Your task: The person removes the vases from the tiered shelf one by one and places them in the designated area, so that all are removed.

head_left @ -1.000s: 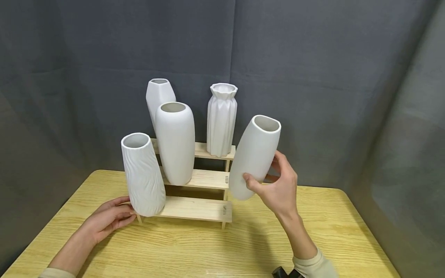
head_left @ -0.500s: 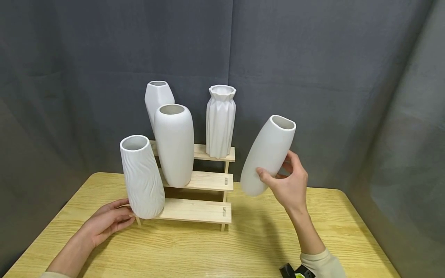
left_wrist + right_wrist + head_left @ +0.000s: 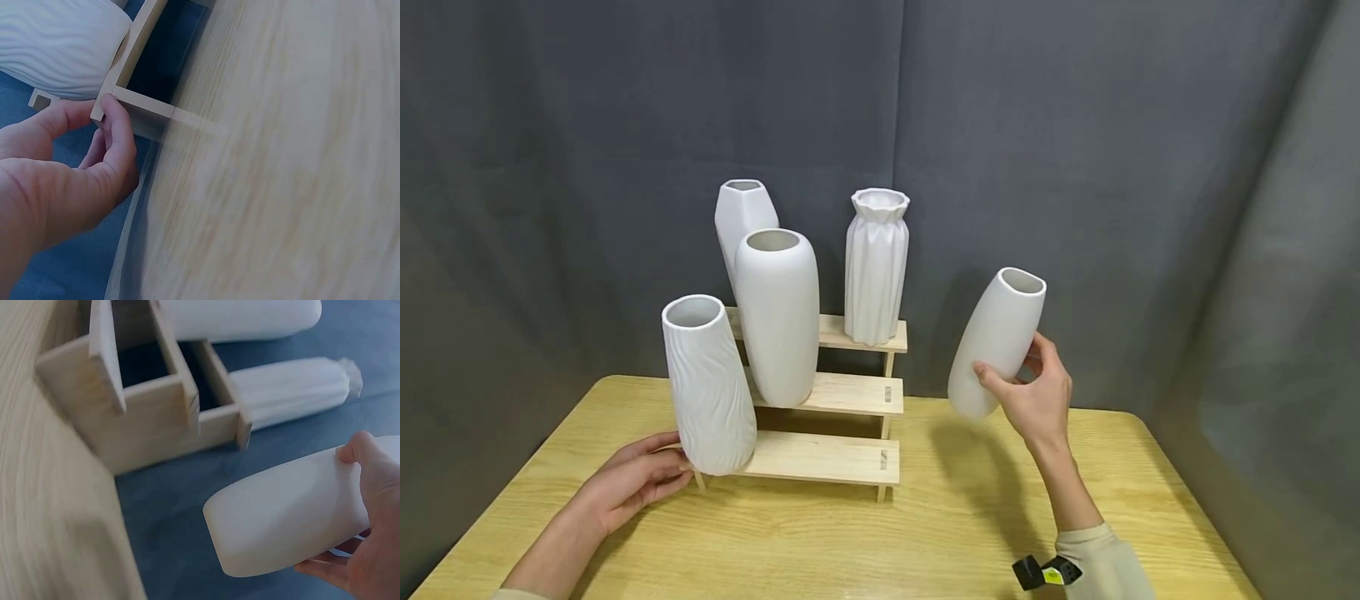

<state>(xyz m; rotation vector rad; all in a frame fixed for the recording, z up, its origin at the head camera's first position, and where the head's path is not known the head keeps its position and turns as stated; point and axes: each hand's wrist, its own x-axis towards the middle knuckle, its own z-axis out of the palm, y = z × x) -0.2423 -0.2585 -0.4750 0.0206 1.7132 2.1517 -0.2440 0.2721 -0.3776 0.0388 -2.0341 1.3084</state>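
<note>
My right hand [image 3: 1037,400] grips a smooth white vase [image 3: 996,346] around its lower half. This vase leans with its mouth to the right, raised over the table to the right of a stepped wooden stand [image 3: 820,457]. In the right wrist view, the thumb lies across the vase's side [image 3: 287,512] and the other fingers wrap beneath it. My left hand [image 3: 632,479] pinches the left end of the stand's lowest step between thumb and fingers, as the left wrist view shows. Just above those fingers, a wavy-ribbed white vase [image 3: 709,392] stands on that step.
A tall smooth vase [image 3: 777,325] stands on the middle step. The top step bears a faceted vase [image 3: 741,212], partly hidden, and a pleated vase [image 3: 877,267]. Grey curtains [image 3: 1075,167] hang behind and beside the wooden table [image 3: 820,550].
My right hand has carried the smooth vase to the right and back, away from the stand, tilting it a little more. My left hand has kept its place at the lowest step.
</note>
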